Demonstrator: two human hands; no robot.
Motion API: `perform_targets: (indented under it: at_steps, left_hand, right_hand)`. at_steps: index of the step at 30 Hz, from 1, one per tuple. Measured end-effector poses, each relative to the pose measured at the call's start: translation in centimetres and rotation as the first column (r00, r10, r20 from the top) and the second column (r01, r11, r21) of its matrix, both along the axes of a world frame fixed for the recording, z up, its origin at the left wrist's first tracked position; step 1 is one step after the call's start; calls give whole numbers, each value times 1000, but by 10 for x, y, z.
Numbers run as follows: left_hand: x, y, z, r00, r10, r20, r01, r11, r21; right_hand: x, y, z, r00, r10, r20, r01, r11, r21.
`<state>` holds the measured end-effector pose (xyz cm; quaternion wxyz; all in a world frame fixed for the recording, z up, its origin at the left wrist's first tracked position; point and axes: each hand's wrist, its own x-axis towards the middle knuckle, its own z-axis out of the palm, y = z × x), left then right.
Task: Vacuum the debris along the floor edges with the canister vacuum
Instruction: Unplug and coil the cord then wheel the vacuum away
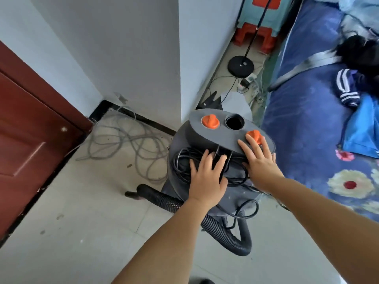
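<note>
Canister vacuum (217, 160) stands on pale tile floor (82, 232) at projecting wall corner (179, 89), bed (307, 119) just beside its right. Open tiles left and near; loose grey cable (131, 144) lies in corner by red door (30, 130) and black baseboard (143, 118). Narrow gap behind holds lamp base (241, 65), stools (258, 35). Ribbed hose (221, 232) curls at vacuum's foot. Left hand (207, 177) flat on coiled black cord (184, 165), fingers spread, gripping nothing. Right hand (259, 162) flat on lid, fingertips touching orange knob (255, 136); second knob (210, 120) untouched.
</note>
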<state>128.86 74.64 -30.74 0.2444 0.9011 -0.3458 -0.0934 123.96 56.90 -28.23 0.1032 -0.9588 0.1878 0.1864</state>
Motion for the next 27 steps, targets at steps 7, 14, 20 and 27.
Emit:
perform_targets:
  at_steps: [7,14,20,27]
  left_hand:
    - [47,-55,-2,992,125,-21,-125,992,-22]
    - [100,-97,-3,991,130,18,-129,991,-39]
    - [131,-131,-1,996,71,46,-69,996,-52]
    - [155,-134,0,999,8,31,-7,1000,-27]
  right_hand:
    - [72,-59,4,991,133,-2,-133,991,20]
    - [126,-97,6,992,127,-18,-126,991,39]
    - [148,-130,8,997,64,-42,-63,997,34]
    - [159,-136,3,999,37,-36,-36,999,9]
